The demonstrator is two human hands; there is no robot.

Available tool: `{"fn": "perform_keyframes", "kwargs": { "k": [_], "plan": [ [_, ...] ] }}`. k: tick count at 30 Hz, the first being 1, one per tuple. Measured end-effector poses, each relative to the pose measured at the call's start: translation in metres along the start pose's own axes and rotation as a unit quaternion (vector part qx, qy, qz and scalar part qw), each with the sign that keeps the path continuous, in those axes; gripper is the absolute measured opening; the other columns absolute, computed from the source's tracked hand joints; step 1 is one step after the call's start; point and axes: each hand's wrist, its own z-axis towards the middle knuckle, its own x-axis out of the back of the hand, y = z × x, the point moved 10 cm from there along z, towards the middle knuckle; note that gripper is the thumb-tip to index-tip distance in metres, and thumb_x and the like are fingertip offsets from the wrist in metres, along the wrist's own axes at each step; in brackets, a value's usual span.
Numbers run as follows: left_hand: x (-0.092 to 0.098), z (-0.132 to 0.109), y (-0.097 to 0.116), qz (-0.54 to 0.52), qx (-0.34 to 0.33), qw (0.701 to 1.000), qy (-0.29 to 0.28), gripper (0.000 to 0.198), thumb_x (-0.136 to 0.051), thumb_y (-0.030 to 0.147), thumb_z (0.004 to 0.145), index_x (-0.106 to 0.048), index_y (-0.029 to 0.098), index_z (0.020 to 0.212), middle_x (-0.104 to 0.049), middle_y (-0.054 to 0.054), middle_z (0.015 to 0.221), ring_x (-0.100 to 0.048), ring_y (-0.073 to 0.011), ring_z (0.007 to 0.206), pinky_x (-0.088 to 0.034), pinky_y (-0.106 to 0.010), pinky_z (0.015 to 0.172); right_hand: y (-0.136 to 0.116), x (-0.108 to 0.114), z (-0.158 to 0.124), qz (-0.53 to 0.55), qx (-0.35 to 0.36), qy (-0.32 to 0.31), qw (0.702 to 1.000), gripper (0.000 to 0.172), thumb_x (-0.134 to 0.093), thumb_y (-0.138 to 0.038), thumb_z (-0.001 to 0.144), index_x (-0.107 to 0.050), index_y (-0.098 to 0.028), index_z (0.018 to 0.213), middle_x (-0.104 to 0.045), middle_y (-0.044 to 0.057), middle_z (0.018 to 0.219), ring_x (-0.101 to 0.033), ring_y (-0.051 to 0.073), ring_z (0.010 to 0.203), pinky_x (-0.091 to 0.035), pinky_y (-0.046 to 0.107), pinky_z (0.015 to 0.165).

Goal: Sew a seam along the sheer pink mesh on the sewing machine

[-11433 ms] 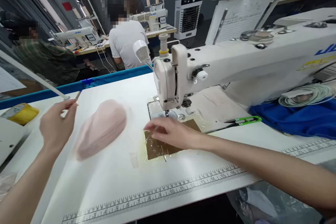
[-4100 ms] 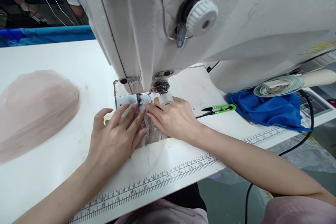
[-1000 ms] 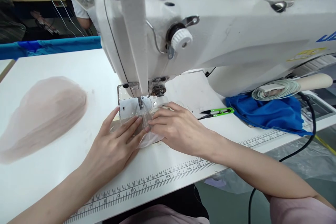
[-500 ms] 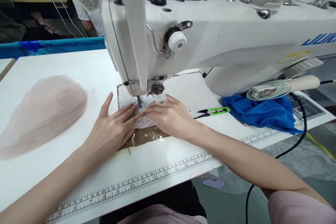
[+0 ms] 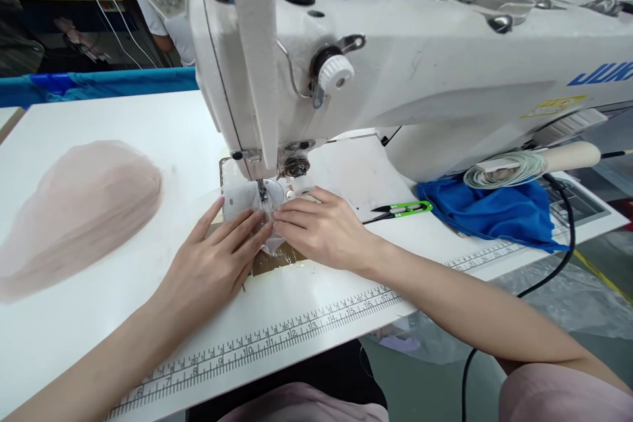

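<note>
A small piece of sheer whitish fabric (image 5: 271, 244) lies under the presser foot (image 5: 262, 192) of a white sewing machine (image 5: 395, 59). My left hand (image 5: 220, 247) rests flat on the left of it, fingers stretched toward the foot and thumb apart. On the other side, my right hand (image 5: 324, 227) has its fingers together, the fingertips at the fabric's right edge close to the foot. Part of the fabric is hidden beneath both hands. A pile of sheer pale pink fabric (image 5: 93, 204) lies on the table at the left.
Green-handled thread snips (image 5: 403, 210) lie right of my right hand. Farther right are a blue cloth (image 5: 494, 214) and a coil of pale cord (image 5: 514, 170). A printed ruler (image 5: 277, 339) runs along the table's front edge. A person's sleeve (image 5: 171, 33) shows behind.
Both hands have shifted slightly toward me. The sheer fabric between them looks narrower and more gathered, and more of the needle plate shows behind my left fingers.
</note>
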Motion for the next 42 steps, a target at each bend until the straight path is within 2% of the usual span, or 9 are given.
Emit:
{"fn": "perform_keyframes", "kwargs": {
  "k": [11,13,17,20,23,27,30,33,42],
  "plan": [
    [0.001,-0.001,-0.002,-0.021,0.018,1.000,0.003,0.036,-0.053,0.013,0.094,-0.059,0.011,0.130,-0.066,-0.012,0.129,-0.063,-0.0262,0.119,-0.030,-0.056,0.118,0.001,0.005,0.000,0.021,0.000,0.025,0.999,0.025,-0.052,-0.003,0.090,-0.071,-0.015,0.079,-0.078,0.000,0.083,-0.072,0.014,0.081,-0.051,0.031,0.091],
    [-0.001,0.002,-0.012,-0.056,0.053,0.997,0.007,0.037,-0.051,0.017,0.095,-0.058,0.011,0.130,-0.068,-0.011,0.124,-0.063,-0.0249,0.115,-0.034,-0.054,0.116,0.007,0.004,0.000,0.047,-0.025,0.024,0.998,0.024,-0.052,-0.003,0.090,-0.071,-0.015,0.081,-0.077,0.000,0.081,-0.072,0.014,0.079,-0.051,0.030,0.088],
    [-0.018,0.008,-0.038,-0.156,0.136,0.978,-0.028,0.037,-0.043,0.031,0.099,-0.063,0.019,0.128,-0.063,-0.010,0.114,-0.058,-0.0251,0.103,-0.051,-0.046,0.087,0.026,-0.001,0.003,0.102,-0.108,-0.006,0.989,0.028,-0.049,-0.012,0.096,-0.072,-0.017,0.083,-0.075,0.000,0.076,-0.069,0.012,0.069,-0.050,0.028,0.076],
    [-0.029,0.008,-0.055,-0.253,0.193,0.947,-0.043,0.038,-0.037,0.041,0.101,-0.069,0.031,0.118,-0.060,-0.005,0.110,-0.055,-0.0215,0.099,-0.048,-0.044,0.087,0.040,-0.006,0.003,0.119,-0.175,-0.025,0.977,0.028,-0.049,-0.020,0.100,-0.075,-0.018,0.088,-0.073,-0.001,0.069,-0.065,0.012,0.063,-0.046,0.028,0.066],
    [-0.034,0.007,-0.063,-0.293,0.212,0.931,-0.049,0.040,-0.033,0.045,0.102,-0.071,0.036,0.114,-0.060,-0.003,0.109,-0.054,-0.0208,0.101,-0.046,-0.044,0.090,0.045,-0.011,0.002,0.123,-0.202,-0.049,0.970,0.026,-0.051,-0.023,0.099,-0.075,-0.019,0.092,-0.073,-0.001,0.071,-0.064,0.012,0.064,-0.042,0.028,0.063],
    [-0.026,0.008,-0.054,-0.232,0.149,0.960,-0.037,0.039,-0.036,0.040,0.102,-0.071,0.030,0.115,-0.059,-0.007,0.111,-0.055,-0.0223,0.103,-0.046,-0.046,0.093,0.039,-0.012,0.001,0.128,-0.184,-0.067,0.972,0.028,-0.050,-0.023,0.099,-0.075,-0.021,0.088,-0.074,-0.001,0.073,-0.066,0.013,0.069,-0.043,0.028,0.065],
    [-0.010,0.009,-0.030,-0.105,0.052,0.993,-0.004,0.033,-0.046,0.032,0.099,-0.070,0.022,0.119,-0.063,-0.010,0.112,-0.058,-0.0259,0.105,-0.041,-0.053,0.103,0.026,-0.007,0.001,0.117,-0.126,-0.058,0.983,0.029,-0.051,-0.017,0.097,-0.074,-0.020,0.079,-0.078,0.000,0.085,-0.070,0.015,0.081,-0.049,0.030,0.076],
    [0.000,0.005,-0.008,-0.009,-0.011,1.000,0.016,0.033,-0.056,0.024,0.094,-0.066,0.017,0.124,-0.067,-0.011,0.120,-0.061,-0.0283,0.109,-0.037,-0.054,0.109,0.013,-0.002,0.000,0.086,-0.074,-0.041,0.993,0.029,-0.051,-0.014,0.095,-0.074,-0.018,0.079,-0.079,0.001,0.093,-0.071,0.017,0.091,-0.051,0.034,0.090],
    [0.003,0.002,0.000,0.002,-0.009,1.000,0.011,0.033,-0.051,0.020,0.096,-0.064,0.014,0.126,-0.068,-0.010,0.125,-0.064,-0.0274,0.117,-0.031,-0.053,0.114,0.007,0.000,-0.001,0.072,-0.050,-0.019,0.996,0.034,-0.048,-0.011,0.097,-0.075,-0.015,0.077,-0.079,0.003,0.090,-0.074,0.016,0.085,-0.054,0.036,0.093]
  ]
}}
